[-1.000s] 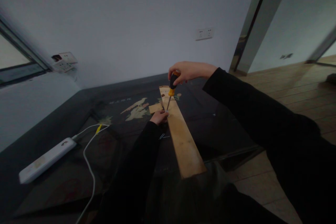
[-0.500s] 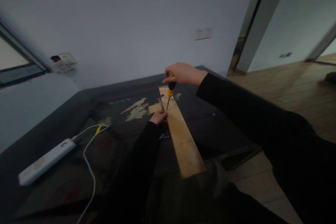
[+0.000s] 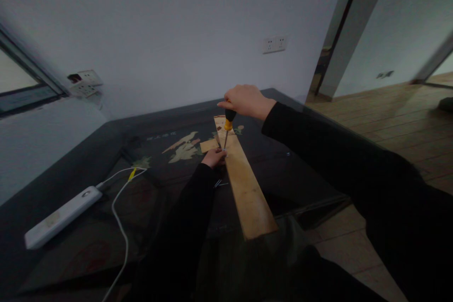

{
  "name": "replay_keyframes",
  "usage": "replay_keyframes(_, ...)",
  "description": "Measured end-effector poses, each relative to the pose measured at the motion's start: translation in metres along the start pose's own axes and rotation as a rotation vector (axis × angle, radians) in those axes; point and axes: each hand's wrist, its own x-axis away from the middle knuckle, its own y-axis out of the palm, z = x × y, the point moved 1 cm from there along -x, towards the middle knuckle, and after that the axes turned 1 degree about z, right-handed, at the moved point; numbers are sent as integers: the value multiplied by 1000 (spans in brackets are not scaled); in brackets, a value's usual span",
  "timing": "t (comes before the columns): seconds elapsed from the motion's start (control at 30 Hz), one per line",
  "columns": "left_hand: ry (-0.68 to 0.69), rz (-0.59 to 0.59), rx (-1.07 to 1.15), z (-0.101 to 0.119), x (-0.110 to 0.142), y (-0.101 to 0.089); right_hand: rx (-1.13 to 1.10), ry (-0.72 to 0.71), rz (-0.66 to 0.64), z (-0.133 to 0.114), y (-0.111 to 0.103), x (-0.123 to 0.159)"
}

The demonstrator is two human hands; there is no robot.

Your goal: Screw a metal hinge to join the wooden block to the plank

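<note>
A long pale wooden board (image 3: 249, 193) lies lengthwise on the dark table, its near end jutting past the table's front edge. My right hand (image 3: 247, 100) is wrapped round the black and yellow handle of a screwdriver (image 3: 228, 122), whose shaft points down to the board's left edge. At its tip, my left hand (image 3: 214, 157) pinches a small shiny screw (image 3: 224, 150), mostly hidden by the fingers. A small wooden piece (image 3: 209, 145) lies beside the board, just beyond my left hand. Several thin metal pieces (image 3: 220, 183), like screws or nails, lie left of the board.
On the left of the dark table (image 3: 141, 127) lies a white power strip (image 3: 63, 217) with a white cable (image 3: 122, 231) looping towards me. A wall (image 3: 177, 42) with a double socket (image 3: 274, 45) rises behind the table. Wooden flooring (image 3: 389, 108) shows at right.
My right hand has shifted slightly, and the screwdriver handle has tipped a little to the left. My left hand and the board stay in place.
</note>
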Motion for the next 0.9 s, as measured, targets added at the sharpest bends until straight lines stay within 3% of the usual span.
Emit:
replay_keyframes(0.07,-15,2,22,0,1,0,-48,-2,-9,1,-1,0)
replay_keyframes(0.27,-37,6,45,-2,-1,1,-227,-221,-162,14,-13,-3)
replay_keyframes(0.37,-29,-3,48,-2,-2,1,-183,-195,-143,12,-11,-2)
replay_keyframes(0.6,-16,15,18,1,1,1,-14,20,23,-2,1,0)
replay_keyframes(0.77,-38,41,8,1,2,1,-156,-84,-60,9,-4,0)
replay_keyframes(0.9,-46,20,31,2,3,2,-152,-126,-45,11,-4,3)
